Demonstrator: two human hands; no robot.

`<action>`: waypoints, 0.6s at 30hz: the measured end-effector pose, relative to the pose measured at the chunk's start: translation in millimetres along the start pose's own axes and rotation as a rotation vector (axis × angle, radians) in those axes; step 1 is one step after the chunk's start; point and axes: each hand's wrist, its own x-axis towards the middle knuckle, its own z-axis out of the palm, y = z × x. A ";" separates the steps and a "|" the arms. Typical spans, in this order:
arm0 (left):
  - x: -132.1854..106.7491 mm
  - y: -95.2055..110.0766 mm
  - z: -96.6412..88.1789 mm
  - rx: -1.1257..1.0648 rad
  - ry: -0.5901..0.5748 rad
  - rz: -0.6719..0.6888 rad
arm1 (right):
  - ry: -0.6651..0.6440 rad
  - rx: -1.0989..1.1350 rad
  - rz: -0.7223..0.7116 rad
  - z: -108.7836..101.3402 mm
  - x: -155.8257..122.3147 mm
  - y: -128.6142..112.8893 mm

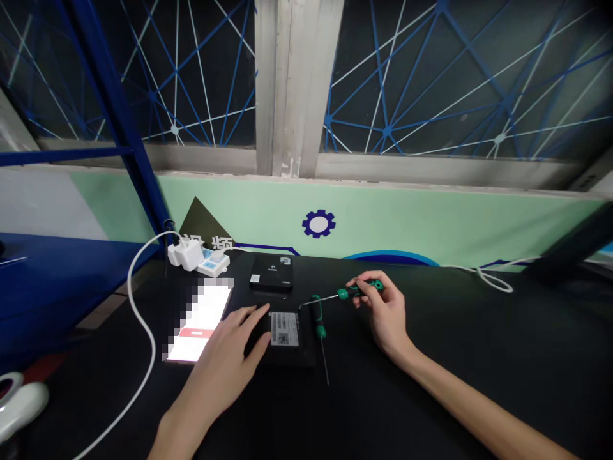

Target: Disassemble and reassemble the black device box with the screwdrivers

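Observation:
A flat black device (306,354) with a white printed label (284,328) lies on the table in front of me. My left hand (239,338) rests at its left side, fingers apart, the fingertips touching its top. My right hand (383,306) is closed around the green and black handle of a screwdriver (342,294). Its thin shaft points left, and the tip is at the device's upper right corner; I cannot tell if it sits in a screw. A second green-handled screwdriver (320,331) lies along the device's right edge, shaft toward me.
Behind the device lies a flat black box-like piece (271,273) with a logo. A lit screen (205,319) is at the left, near a white power strip (213,262) with a plugged-in adapter (186,255). A white cable (143,319) curves down the left side. A wall stands behind the table.

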 end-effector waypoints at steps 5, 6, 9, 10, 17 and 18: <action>0.3 -0.8 1.1 0.010 -0.002 0.002 | -0.017 -0.038 -0.020 2.1 -3.1 -2.5; 0.3 -1.1 1.2 0.012 -0.001 0.002 | -0.018 -0.044 -0.026 2.5 -3.7 -3.2; 0.0 -1.7 1.4 0.014 0.000 0.004 | -0.016 -0.054 -0.046 3.5 -5.0 -5.4; 0.0 -1.9 1.5 0.014 0.001 0.007 | -0.015 -0.056 -0.052 3.5 -5.2 -5.9; 0.4 -3.2 2.4 0.013 0.005 0.008 | -0.030 -0.073 -0.066 1.5 -5.1 -5.1; 0.6 -3.1 2.4 0.013 0.004 0.008 | -0.041 -0.083 -0.066 1.5 -5.1 -4.7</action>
